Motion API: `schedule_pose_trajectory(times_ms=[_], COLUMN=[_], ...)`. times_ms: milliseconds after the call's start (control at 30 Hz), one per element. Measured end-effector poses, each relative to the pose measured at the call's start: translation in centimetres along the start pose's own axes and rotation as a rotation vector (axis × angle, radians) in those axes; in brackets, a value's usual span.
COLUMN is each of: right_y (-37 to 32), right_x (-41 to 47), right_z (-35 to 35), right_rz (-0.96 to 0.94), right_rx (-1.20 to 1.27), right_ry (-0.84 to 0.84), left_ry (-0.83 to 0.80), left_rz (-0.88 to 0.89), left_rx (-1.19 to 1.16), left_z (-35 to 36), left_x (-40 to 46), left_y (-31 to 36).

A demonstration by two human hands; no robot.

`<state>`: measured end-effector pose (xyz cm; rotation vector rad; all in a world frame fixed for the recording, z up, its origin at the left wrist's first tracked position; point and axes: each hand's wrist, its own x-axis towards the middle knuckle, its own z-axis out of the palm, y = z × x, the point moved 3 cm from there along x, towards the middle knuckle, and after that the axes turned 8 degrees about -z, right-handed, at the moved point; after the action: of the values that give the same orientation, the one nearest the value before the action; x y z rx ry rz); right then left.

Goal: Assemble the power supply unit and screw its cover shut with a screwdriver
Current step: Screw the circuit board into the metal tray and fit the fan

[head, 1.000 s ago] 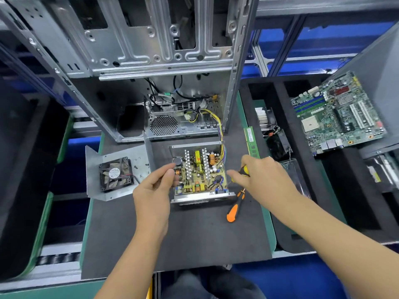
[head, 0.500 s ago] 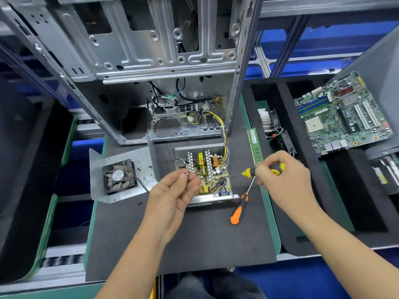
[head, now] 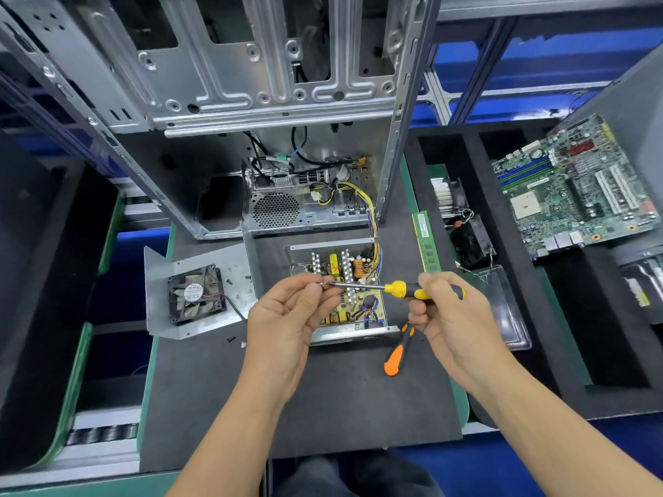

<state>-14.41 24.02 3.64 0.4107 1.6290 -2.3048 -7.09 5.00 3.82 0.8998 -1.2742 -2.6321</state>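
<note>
The open power supply unit lies on the dark mat, its circuit board and coloured wires exposed. Its metal cover with a black fan lies to the left. Above the unit, my left hand pinches a small screw between thumb and fingers. My right hand grips a yellow-and-black screwdriver held level, its tip touching the screw. A second screwdriver with an orange handle lies on the mat right of the unit.
An empty computer case stands behind the unit. Loose screws lie on the cover and mat. A RAM stick lies to the right. A black foam tray holds a heatsink and fan; a motherboard leans at the far right.
My left hand lifted off the unit with a screw. My right hand raised the yellow screwdriver and turned it level, bringing its tip to the screw.
</note>
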Motion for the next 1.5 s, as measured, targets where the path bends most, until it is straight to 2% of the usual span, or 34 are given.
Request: schedule_pose_trajectory(times_ms=[400, 700, 933, 1500], right_y=[1.2, 1.6, 1.9, 2.7], right_x=[0.2, 0.0, 0.0, 0.2], right_z=[-0.2, -0.2, -0.7, -1.4], right_rz=[0.061, 0.097, 0.134, 0.236], right_rx=[0.071, 0.095, 0.124, 0.198], right_ry=[-0.025, -0.010, 0.030, -0.001], left_ry=[0.042, 0.056, 0.061, -0.012], left_rz=[0.075, 0.063, 0.095, 0.211], left_rx=[0.102, 0.100, 0.224, 0.391], left_z=[0.2, 0.0, -0.1, -0.4], left_x=[0.1, 0.2, 0.1, -0.3], left_y=[0.0, -0.2, 0.1, 0.8])
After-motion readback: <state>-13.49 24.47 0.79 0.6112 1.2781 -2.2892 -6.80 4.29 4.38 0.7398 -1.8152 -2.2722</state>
